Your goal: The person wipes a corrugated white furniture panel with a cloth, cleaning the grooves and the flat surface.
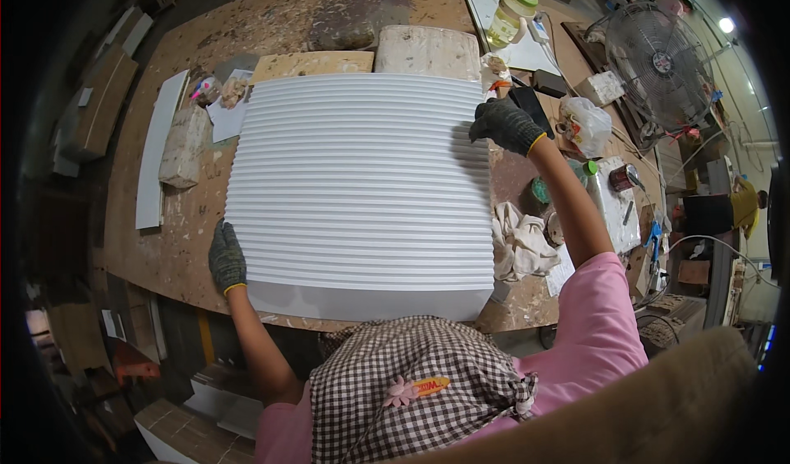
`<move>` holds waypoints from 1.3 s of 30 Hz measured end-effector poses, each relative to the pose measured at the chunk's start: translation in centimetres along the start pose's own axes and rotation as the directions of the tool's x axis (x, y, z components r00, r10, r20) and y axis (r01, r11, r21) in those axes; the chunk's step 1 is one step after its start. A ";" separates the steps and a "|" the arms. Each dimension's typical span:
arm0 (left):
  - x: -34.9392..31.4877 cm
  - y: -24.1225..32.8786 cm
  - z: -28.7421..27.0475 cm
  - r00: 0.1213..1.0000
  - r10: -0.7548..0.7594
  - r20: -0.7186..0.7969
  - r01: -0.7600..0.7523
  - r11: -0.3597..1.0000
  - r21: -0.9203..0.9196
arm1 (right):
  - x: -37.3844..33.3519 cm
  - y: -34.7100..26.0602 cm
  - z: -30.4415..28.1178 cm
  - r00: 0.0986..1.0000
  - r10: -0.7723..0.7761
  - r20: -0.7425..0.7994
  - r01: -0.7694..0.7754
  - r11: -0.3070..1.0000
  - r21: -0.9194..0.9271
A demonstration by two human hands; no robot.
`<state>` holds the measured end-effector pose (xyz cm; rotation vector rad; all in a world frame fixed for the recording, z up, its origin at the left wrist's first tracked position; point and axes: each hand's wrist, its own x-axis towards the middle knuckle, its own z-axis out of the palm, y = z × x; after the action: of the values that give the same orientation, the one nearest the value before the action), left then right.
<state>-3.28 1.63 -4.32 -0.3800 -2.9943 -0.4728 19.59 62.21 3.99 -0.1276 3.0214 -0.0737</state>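
Note:
A white ribbed panel [362, 176] lies in front of me, its ridges running left to right. A smooth grey-white sheet [370, 299] shows beneath its near edge. My left hand [226, 258], in a dark grey knit glove with a yellow cuff, rests at the panel's left edge near the front corner, fingers stretched along it. Over the far right corner is my right hand [508, 127], gloved the same way. Its fingers are curled, and anything inside them is hidden. A shadow falls on the panel under it.
The stained wooden workbench [197, 242] carries pale blocks [428, 51] behind and left [186, 147] of the panel. At right are a white rag [522, 246], a plastic bag [586, 127], a green-lidded bottle [512, 18] and a fan [661, 65]. Another person [736, 211] is far right.

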 end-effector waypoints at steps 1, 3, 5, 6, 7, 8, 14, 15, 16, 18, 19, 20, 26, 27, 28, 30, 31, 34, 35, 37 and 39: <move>-0.1 0.1 0.1 1.000 -0.025 0.005 0.025 0.999 -0.034 | -0.1 -0.1 0.0 1.000 0.002 0.003 -0.002 1.000 0.000; -0.1 0.5 -0.1 0.999 -0.046 0.010 0.047 0.997 -0.067 | -0.3 -0.2 -0.2 0.999 -0.032 0.015 0.032 0.999 0.035; -0.3 0.6 -0.2 1.000 -0.024 0.016 0.025 0.999 -0.026 | -1.2 0.5 -0.5 0.999 -0.030 0.039 0.031 0.999 -0.027; -0.3 0.4 -0.2 1.000 -0.022 0.016 0.023 0.999 -0.026 | -1.5 0.7 -0.5 0.998 -0.028 0.063 0.034 0.996 -0.088; -0.3 0.1 -0.1 1.000 -0.016 0.010 0.016 1.000 -0.027 | -1.7 0.8 -0.4 0.998 -0.026 0.063 0.031 0.996 -0.088; -0.3 0.0 -0.2 1.000 -0.013 0.004 0.013 1.000 -0.026 | -1.9 0.8 -0.7 0.998 0.015 0.055 -0.015 1.000 -0.013; -0.1 0.8 -0.5 0.998 -0.057 0.021 0.058 0.996 -0.061 | -2.1 -0.4 0.0 1.000 0.012 -0.016 -0.009 0.986 0.165; 0.0 1.2 -0.5 0.998 -0.052 0.022 0.053 0.997 -0.064 | -2.2 -0.3 0.1 1.000 0.007 -0.010 -0.006 0.994 0.113; 0.2 1.8 -0.4 0.998 -0.046 0.039 0.049 0.995 -0.086 | -2.8 0.1 -0.1 1.000 0.014 -0.011 -0.013 0.994 0.110; 0.3 2.6 0.0 0.998 -0.035 0.058 0.042 0.993 -0.113 | -4.7 1.1 -0.6 0.994 0.086 0.068 -0.077 0.989 -0.130; 0.6 3.3 0.3 0.998 -0.040 0.047 0.047 0.988 -0.147 | -5.9 1.7 -1.1 0.993 0.096 0.068 -0.086 0.987 -0.136; 0.5 3.1 0.0 0.998 -0.058 0.028 0.062 0.983 -0.172 | -6.5 1.2 -2.0 0.987 0.161 0.010 -0.160 0.986 -0.034; -0.5 -6.2 3.2 0.914 0.402 0.048 -0.369 0.778 0.509 | -19.3 6.7 1.7 0.532 0.591 -0.606 -0.230 0.790 0.568; -0.2 -4.3 3.0 0.973 0.222 0.063 -0.229 0.963 0.141 | -23.1 8.1 2.3 0.406 0.710 -0.576 -0.228 0.689 0.688; -0.4 -6.8 3.2 0.935 0.314 -0.165 -0.274 0.934 0.227 | -26.1 9.1 3.0 0.401 0.848 -0.345 -0.254 0.465 0.848; 0.3 0.7 2.8 0.993 0.097 -0.063 -0.096 0.995 0.019 | -41.6 15.0 6.2 0.590 0.807 0.017 -0.261 0.171 0.950; 0.2 1.0 2.4 0.996 0.051 -0.077 -0.050 0.999 0.011 | -45.5 16.2 8.8 0.469 0.883 -0.004 -0.453 0.244 0.857; -0.7 2.3 -1.0 0.997 -0.081 -0.016 0.081 0.997 -0.004 | -49.3 15.7 15.3 0.247 0.964 -0.095 -0.750 0.252 0.611; -0.9 2.9 -2.1 0.987 -0.137 0.084 0.140 0.990 -0.023 | -49.9 15.7 16.7 0.216 0.971 -0.108 -0.789 0.238 0.567; -1.2 1.9 -1.5 0.994 -0.103 -0.028 0.103 0.995 -0.017 | -49.7 16.0 18.9 0.191 0.973 -0.129 -0.825 0.231 0.515; -1.2 2.0 -1.2 0.994 -0.060 -0.094 0.059 0.998 -0.021 | -49.5 16.3 20.3 0.159 0.976 -0.146 -0.851 0.211 0.480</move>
<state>-1.60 2.80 -2.73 -0.2624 -2.9186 -0.5085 69.64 81.82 -11.33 2.0616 2.7178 -0.4737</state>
